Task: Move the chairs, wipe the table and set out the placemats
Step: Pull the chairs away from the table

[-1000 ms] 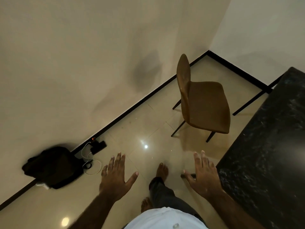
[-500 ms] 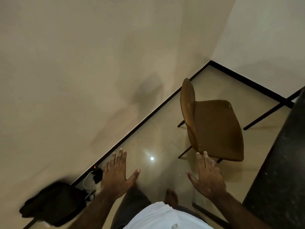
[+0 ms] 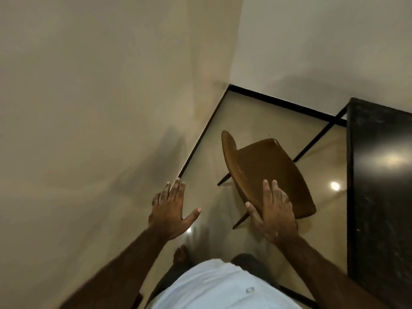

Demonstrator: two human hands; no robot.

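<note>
Work appears at the first stage: the chair [image 3: 267, 175] stands near the corner beside the worktop [image 3: 379, 175], left hand [image 3: 170, 210] and right hand [image 3: 275, 217] reach toward it, each grip spread and empty; wiping and placemats remain.

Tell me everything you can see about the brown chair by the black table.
The brown chair has a smooth one-piece seat and curved backrest, leather-like by its look, on thin dark legs. It stands upright on the glossy beige floor near the room's corner, seat facing the black table, apart from it. The right hand, held flat, lies over the seat's near edge; contact cannot be told.
</note>
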